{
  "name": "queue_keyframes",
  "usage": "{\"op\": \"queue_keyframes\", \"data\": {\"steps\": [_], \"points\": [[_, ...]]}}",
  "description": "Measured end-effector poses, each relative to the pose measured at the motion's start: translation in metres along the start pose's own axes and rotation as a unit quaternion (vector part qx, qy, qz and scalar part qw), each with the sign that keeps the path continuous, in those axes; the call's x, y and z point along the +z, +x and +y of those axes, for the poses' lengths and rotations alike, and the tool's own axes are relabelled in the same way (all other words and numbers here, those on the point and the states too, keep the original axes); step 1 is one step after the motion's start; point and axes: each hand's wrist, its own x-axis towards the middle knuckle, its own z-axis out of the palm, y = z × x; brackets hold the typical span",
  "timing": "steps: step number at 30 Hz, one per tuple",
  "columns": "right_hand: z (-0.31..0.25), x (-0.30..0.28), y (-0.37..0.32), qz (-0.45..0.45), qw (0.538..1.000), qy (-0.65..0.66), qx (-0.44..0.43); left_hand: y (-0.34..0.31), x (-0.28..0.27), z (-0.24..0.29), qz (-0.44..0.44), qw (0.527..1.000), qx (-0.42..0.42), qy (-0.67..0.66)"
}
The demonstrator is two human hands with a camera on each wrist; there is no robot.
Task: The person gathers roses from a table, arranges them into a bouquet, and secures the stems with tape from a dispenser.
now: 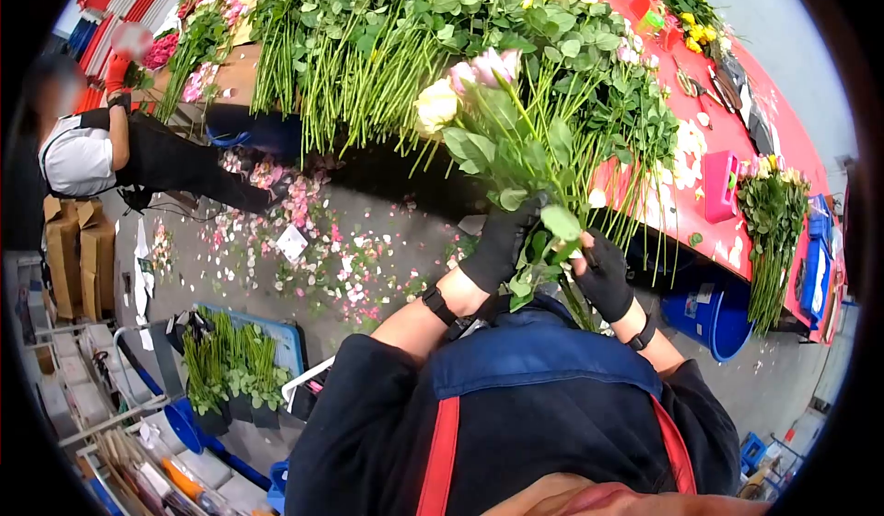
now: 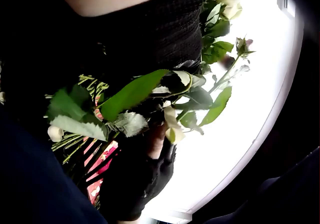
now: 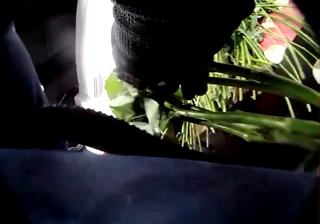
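Clutching rose bunch (image 1: 479, 146), left hand (image 1: 505, 244) curls round stems (image 1: 578, 304); right hand (image 1: 604, 278) at leaves (image 1: 558, 220), grip unclear. Loose hold could spill bunch; rough tug, snap stems.

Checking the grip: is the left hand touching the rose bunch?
Touching. The head view shows the gloved left hand gripping the rose bunch by its leafy stems.

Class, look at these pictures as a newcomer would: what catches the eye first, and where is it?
First, the pink and cream roses, held in the gloved left hand near the middle of the head view. Next come the leafy stems heaped along the top of that view, and then the pink and white petals strewn over the floor to the left.
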Motion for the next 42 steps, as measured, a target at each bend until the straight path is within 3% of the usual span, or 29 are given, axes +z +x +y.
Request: {"op": "queue_keyframes", "data": {"steps": [1, 2, 6, 8, 10, 13, 14, 15, 16, 17, 18, 19, 20, 23, 24, 26, 27, 29, 31, 32, 33, 34, 36, 38, 39, 40, 42], "points": [[-0.007, 0.008, 0.006, 0.043, 0.998, -0.022, -0.027, -0.002, -0.003, 0.004, -0.033, 0.999, -0.01, -0.003], [-0.015, 0.008, 0.015, -0.014, 0.998, -0.06, 0.028, -0.004, -0.005, 0.007, -0.047, 0.999, -0.01, -0.024], [-0.011, 0.027, 0.026, -0.046, 0.992, -0.117, 0.018, -0.009, -0.003, 0.026, -0.106, 0.991, 0.01, -0.083], [-0.011, 0.036, 0.028, -0.051, 0.99, -0.129, 0.014, -0.013, -0.002, 0.033, -0.049, 0.999, 0.009, 0.006], [-0.029, 0.033, 0.041, -0.142, 0.974, -0.139, 0.105, -0.02, -0.001, 0.04, -0.01, 0.995, 0.0, 0.099], [-0.011, 0.028, 0.043, -0.114, 0.993, -0.012, -0.002, -0.011, -0.03, 0.033, 0.067, 0.998, 0.017, -0.005], [0.007, 0.017, 0.046, -0.118, 0.984, 0.132, 0.034, -0.012, -0.027, 0.04, 0.069, 0.995, 0.03, -0.068], [0.03, 0.0, 0.048, -0.123, 0.959, 0.197, 0.164, 0.005, -0.071, 0.033, 0.06, 0.997, 0.039, -0.03], [0.06, -0.016, 0.05, -0.049, 0.955, 0.165, 0.24, -0.006, -0.059, 0.043, 0.042, 0.997, 0.021, -0.067], [0.079, -0.038, 0.053, 0.058, 0.91, 0.144, 0.384, -0.005, -0.054, 0.05, 0.03, 0.998, 0.021, -0.059], [0.126, -0.055, 0.047, 0.113, 0.904, -0.005, 0.412, -0.001, -0.052, 0.055, 0.019, 0.998, 0.022, -0.051], [0.176, -0.067, 0.036, 0.148, 0.9, -0.159, 0.378, 0.004, -0.057, 0.053, 0.067, 0.992, 0.011, -0.102], [0.211, -0.073, 0.028, 0.179, 0.872, -0.309, 0.334, 0.009, -0.051, 0.057, 0.06, 0.996, 0.02, -0.068], [0.24, -0.081, 0.031, 0.074, 0.85, -0.344, 0.393, 0.029, -0.039, 0.06, -0.007, 0.996, 0.011, -0.084], [0.254, -0.076, 0.029, 0.09, 0.849, -0.344, 0.39, 0.036, -0.029, 0.062, -0.024, 0.997, 0.014, -0.069], [0.259, -0.071, 0.021, 0.2, 0.893, -0.264, 0.307, 0.055, -0.039, 0.063, 0.001, 0.999, 0.004, -0.033], [0.238, -0.073, 0.027, 0.25, 0.903, -0.224, 0.266, 0.061, -0.026, 0.066, 0.013, 1.0, 0.003, -0.016], [0.18, -0.077, 0.039, 0.299, 0.898, -0.079, 0.313, 0.075, -0.003, 0.074, 0.008, 1.0, -0.012, -0.021], [0.148, -0.073, 0.03, 0.281, 0.922, -0.062, 0.258, 0.096, -0.013, 0.073, 0.032, 0.999, -0.002, 0.023], [0.125, -0.066, 0.037, 0.317, 0.926, -0.101, 0.179, 0.103, -0.005, 0.071, 0.024, 0.999, -0.001, 0.027], [0.103, -0.065, 0.04, 0.278, 0.937, -0.1, 0.185, 0.109, -0.002, 0.068, 0.034, 0.999, 0.0, 0.026], [0.098, -0.056, 0.034, 0.254, 0.94, 0.008, 0.227, 0.114, 0.0, 0.065, 0.044, 0.999, 0.002, 0.023], [0.081, -0.046, 0.046, 0.208, 0.969, -0.049, 0.125, 0.119, 0.013, 0.067, 0.06, 0.996, 0.0, 0.064], [0.081, -0.029, 0.055, 0.156, 0.984, -0.045, 0.071, 0.125, 0.002, 0.064, -0.021, 0.981, 0.069, 0.181], [0.087, -0.017, 0.055, 0.129, 0.989, -0.063, 0.029, 0.121, 0.01, 0.077, 0.0, 0.942, 0.079, 0.326], [0.088, -0.009, 0.06, 0.104, 0.991, -0.081, -0.013, 0.119, 0.024, 0.08, 0.003, 0.977, 0.051, 0.207], [0.08, -0.002, 0.072, 0.039, 0.997, -0.066, 0.024, 0.122, 0.025, 0.079, 0.045, 0.992, 0.065, 0.103]]}}
